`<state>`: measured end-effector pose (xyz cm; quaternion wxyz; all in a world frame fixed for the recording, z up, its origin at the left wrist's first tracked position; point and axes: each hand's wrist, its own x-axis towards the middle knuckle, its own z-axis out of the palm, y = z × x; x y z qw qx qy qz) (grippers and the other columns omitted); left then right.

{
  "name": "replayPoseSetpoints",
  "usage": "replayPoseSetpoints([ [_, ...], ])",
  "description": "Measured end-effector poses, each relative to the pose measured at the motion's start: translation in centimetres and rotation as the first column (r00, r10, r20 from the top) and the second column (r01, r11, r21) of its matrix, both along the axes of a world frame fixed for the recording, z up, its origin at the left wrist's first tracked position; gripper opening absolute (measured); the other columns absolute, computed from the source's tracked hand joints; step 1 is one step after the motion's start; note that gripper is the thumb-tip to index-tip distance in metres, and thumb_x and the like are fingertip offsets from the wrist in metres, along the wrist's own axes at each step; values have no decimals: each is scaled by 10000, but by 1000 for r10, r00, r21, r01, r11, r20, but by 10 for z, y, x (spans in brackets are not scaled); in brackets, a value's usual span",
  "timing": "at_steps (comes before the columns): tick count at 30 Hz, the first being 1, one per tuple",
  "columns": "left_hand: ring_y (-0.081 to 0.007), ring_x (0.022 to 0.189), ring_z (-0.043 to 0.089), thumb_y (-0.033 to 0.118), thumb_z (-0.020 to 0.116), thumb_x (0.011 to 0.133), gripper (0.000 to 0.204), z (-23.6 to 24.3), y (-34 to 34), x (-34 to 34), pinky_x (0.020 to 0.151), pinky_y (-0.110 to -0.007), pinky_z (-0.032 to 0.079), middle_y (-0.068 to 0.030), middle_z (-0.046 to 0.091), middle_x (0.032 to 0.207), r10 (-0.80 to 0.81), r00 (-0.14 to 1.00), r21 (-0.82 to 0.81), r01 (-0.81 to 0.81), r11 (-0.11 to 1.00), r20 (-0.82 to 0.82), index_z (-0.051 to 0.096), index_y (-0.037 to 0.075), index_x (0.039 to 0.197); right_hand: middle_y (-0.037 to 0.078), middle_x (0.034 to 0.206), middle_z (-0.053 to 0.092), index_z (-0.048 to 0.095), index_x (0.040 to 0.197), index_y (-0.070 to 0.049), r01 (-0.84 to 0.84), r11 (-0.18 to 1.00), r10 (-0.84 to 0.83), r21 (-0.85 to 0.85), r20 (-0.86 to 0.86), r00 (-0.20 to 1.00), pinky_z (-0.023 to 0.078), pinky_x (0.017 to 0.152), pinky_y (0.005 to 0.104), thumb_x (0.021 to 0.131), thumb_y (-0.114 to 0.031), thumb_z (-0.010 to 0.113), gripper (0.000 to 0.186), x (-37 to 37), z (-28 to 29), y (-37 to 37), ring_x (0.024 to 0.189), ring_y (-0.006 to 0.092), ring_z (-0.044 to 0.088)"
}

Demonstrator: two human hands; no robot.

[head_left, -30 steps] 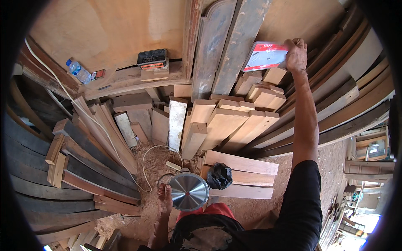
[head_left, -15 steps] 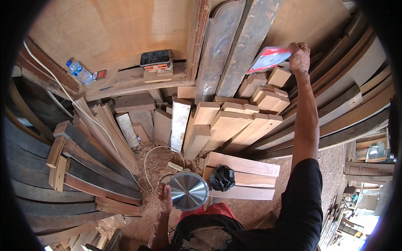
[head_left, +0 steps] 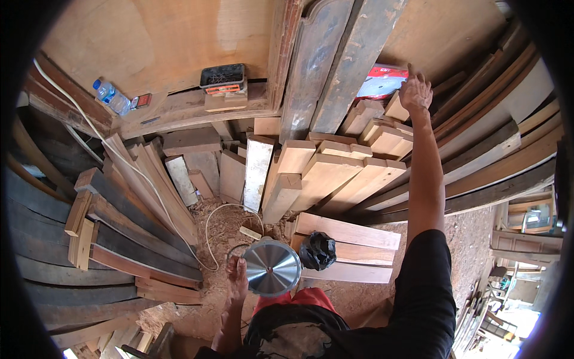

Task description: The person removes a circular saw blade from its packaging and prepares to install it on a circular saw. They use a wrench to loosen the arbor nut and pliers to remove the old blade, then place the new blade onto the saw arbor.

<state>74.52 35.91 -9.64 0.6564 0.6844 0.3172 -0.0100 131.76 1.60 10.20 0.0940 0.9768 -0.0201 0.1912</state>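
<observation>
My left hand (head_left: 237, 276) grips the left edge of a round, shiny circular saw blade (head_left: 260, 272) with a small hole in its middle, held in front of my body. Far up at the right, my outstretched right hand (head_left: 415, 96) has its fingers apart at the right side of a flat red and white package (head_left: 378, 82). That package leans against the wall panel behind the upright wood blocks (head_left: 387, 140). Whether a fingertip still touches it I cannot tell.
Upright timber offcuts (head_left: 326, 173) stand ahead, and long planks (head_left: 478, 173) lean at the right. Pale boards (head_left: 353, 239) carry a black plastic bag (head_left: 317, 251). A white cable (head_left: 143, 179) loops down at the left. A nail tray (head_left: 222, 76) and water bottle (head_left: 112, 99) occupy the ledge.
My right hand has let go of the package, which now stands lower against the wall behind the blocks. The saw blade in my left hand has shifted slightly up and right.
</observation>
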Motion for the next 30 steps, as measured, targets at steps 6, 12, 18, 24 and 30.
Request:
replayPoseSetpoints([
  [6, -264, 853, 505, 308, 491, 1089, 283, -41, -4, -29, 767, -421, 424, -95, 538, 917, -182, 958, 735, -41, 677, 221, 590, 58, 1002, 193, 1327, 652, 570, 1427, -135, -303, 803, 411, 513, -110, 905, 532, 962, 458, 975, -314, 635, 490, -93, -49, 13, 1115, 376, 678],
  [12, -48, 757, 313, 344, 497, 1112, 348, 48, -47, -17, 657, -257, 296, 87, 362, 765, 176, 928, 8, -189, 982, 328, 512, 105, 861, 183, 1168, 732, 678, 1224, 10, -93, 404, 870, 910, -351, 347, 552, 963, 398, 1007, -400, 651, 464, -357, -78, 64, 1071, 284, 709],
  [18, -64, 733, 400, 304, 565, 1089, 314, 77, -104, -118, 653, -266, 384, 46, 470, 751, 163, 903, 225, -268, 937, 397, 569, 46, 908, 174, 805, 661, 654, 1013, 9, -207, 169, 947, 964, -100, 306, 488, 668, 383, 954, -136, 714, 168, -512, -89, 57, 733, 237, 653],
  [24, -91, 695, 464, 244, 604, 1066, 275, 97, -162, -226, 618, -298, 423, -10, 521, 718, 277, 853, 319, -438, 840, 442, 597, 19, 907, 208, 757, 637, 652, 1016, -32, -243, 203, 955, 949, -137, 263, 484, 620, 422, 964, -100, 656, 86, -605, -60, 25, 659, 319, 663],
  [30, -219, 742, 630, 178, 629, 1032, 207, 122, -201, -335, 691, -369, 514, -168, 660, 809, 338, 917, 402, -397, 825, 211, 681, -18, 990, 211, 859, 700, 648, 1065, -54, -635, 206, 964, 745, -267, 0, 525, 698, 513, 851, -106, 639, 220, -685, -96, 27, 793, 413, 690],
])
